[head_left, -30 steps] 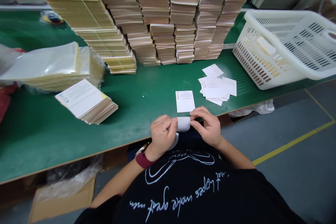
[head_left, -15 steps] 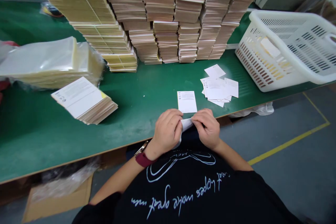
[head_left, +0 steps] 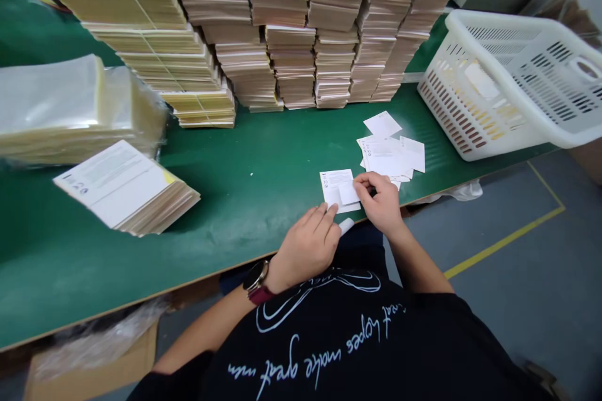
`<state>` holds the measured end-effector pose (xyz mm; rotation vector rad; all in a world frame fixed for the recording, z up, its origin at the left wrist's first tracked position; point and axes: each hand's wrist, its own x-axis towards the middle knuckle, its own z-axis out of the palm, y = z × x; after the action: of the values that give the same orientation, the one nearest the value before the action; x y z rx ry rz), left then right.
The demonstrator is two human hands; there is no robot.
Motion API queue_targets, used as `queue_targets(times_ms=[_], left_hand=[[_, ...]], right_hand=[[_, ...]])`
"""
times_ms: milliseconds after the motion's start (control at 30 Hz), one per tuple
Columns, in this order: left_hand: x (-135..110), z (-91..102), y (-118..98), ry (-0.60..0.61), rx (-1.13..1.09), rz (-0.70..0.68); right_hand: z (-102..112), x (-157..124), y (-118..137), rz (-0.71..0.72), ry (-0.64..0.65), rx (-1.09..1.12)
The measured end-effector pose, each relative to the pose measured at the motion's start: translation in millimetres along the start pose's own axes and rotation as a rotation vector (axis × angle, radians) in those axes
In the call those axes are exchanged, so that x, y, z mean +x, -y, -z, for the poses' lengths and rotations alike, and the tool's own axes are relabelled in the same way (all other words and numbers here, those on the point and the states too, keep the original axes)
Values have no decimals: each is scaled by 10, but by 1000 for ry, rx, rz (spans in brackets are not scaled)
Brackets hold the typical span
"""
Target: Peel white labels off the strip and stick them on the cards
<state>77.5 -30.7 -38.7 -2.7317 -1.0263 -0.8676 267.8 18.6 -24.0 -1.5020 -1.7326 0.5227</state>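
"hopes make great men" in white script, upside down, on black T-shirt [head_left: 301, 341], print on white cards [head_left: 383, 156] unreadable

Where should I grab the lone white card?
Its near-left corner, from the front with the left hand: the white card lies flat on the green bench, and the white slip and right hand cover its right side.

Matt paper, glossy plastic
Matt white paper card [head_left: 332, 188] just left of the right grip [head_left: 379, 203]; smooth green surface [head_left: 263, 200] beneath; glossy white plastic basket [head_left: 489, 25] right; clear glossy plastic bags [head_left: 61, 97] far left.
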Motion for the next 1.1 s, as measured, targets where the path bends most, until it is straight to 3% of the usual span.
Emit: queue_targets(times_ms=[100,433,633,833,900,1033,1100], left_hand=[[-20,-6,7,-26,-3,-23],[-27,-24,14,3,4,-40],[-3,-37,22,52,15,-55],[14,-7,19,41,-42,-43],[-12,21,30,-35,-100,-21],[-116,106,94,-253,-269,52],[-166,135,130,-310,-349,97]], right_hand=[[-45,-14,28,-40,29,-24],[-105,-21,10,65,77,-159],[-168,-50,45,178,85,-525],[-66,-1,-25,10,-19,-722],[-23,-41,-56,121,-14,-672],[10,-288,-159,572,154,-543],[21,-433,-236,726,171,-493]])
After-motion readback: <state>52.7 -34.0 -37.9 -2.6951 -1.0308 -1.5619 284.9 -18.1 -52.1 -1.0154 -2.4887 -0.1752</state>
